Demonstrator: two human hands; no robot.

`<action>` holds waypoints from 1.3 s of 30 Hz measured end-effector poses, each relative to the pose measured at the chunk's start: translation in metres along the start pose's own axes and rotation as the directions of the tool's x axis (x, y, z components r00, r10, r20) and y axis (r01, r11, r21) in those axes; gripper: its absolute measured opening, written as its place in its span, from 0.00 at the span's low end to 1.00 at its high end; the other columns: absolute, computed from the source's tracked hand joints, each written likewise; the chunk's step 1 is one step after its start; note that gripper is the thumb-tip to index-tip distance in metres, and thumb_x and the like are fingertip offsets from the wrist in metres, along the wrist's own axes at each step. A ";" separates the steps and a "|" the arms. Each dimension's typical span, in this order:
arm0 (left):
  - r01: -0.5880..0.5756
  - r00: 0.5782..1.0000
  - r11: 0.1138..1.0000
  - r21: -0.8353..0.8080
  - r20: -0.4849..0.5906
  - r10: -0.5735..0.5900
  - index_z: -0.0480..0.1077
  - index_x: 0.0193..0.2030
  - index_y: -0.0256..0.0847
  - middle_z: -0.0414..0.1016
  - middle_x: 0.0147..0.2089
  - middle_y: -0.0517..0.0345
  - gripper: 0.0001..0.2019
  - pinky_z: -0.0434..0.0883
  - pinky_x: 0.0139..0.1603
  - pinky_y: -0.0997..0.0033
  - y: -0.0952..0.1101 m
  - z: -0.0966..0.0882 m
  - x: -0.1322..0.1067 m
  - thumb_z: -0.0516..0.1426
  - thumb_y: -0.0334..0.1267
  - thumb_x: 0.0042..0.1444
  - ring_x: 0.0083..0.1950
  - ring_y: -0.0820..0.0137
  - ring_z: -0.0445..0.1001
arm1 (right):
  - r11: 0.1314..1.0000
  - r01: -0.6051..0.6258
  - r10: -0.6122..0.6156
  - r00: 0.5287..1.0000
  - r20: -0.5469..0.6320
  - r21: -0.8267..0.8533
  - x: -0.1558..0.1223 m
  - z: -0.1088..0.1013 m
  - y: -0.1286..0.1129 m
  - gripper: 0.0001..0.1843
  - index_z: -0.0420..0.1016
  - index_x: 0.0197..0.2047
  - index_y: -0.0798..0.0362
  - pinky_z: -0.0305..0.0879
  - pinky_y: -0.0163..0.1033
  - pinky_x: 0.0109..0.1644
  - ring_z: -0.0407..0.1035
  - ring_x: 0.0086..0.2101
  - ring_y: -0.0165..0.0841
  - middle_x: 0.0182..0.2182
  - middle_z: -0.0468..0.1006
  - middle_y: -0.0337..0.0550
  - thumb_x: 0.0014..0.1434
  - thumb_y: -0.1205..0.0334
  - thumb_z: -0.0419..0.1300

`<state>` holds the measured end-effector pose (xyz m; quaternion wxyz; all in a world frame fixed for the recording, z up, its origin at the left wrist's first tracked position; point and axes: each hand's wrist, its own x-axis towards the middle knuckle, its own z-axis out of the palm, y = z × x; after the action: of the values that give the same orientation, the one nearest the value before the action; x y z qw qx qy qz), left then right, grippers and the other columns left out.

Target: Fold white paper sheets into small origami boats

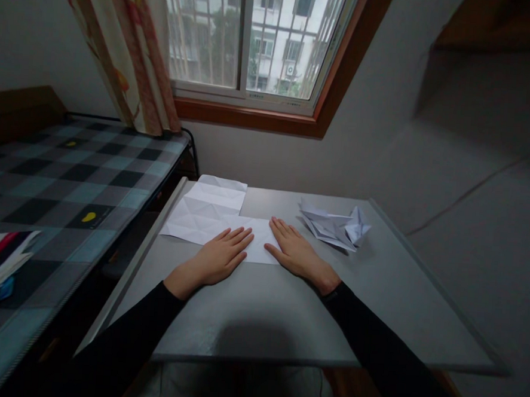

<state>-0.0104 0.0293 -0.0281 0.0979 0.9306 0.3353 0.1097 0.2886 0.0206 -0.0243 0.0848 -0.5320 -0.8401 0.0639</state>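
Paper (259, 234) flat under L hand (222, 257), R hand (296, 253).

My sleeves (140, 328) are black, the table (257, 318) plain grey, the creased paper (201, 215) white. The bedspread (69, 174) is checked blue, grey and black; the curtain (134, 53) carries orange-red blotches on cream.

Creased white paper sheet (201, 218) on smooth matt grey table (262, 306); checked cloth bedspread (69, 174), wooden window frame (252, 117)

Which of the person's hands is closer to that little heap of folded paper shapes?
The right hand. It lies flat just left of the folded paper shapes, not touching them; the left hand rests farther left, on the creased sheet.
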 end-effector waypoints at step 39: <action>0.087 0.988 0.995 -0.043 -0.121 -0.092 0.64 0.81 0.48 0.61 0.84 0.49 0.27 0.57 0.85 0.41 -0.002 0.000 0.001 0.51 0.46 0.80 0.85 0.54 0.61 | 0.985 0.159 -0.156 0.987 -0.047 0.070 0.033 0.008 -0.025 0.36 0.55 0.85 0.56 0.52 0.63 0.84 0.52 0.80 0.48 0.82 0.56 0.57 0.82 0.51 0.46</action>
<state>-0.0105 0.0313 -0.0283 0.0994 0.9040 0.3801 0.1685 0.2506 0.0392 -0.0247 0.1262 -0.4615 -0.8747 0.0768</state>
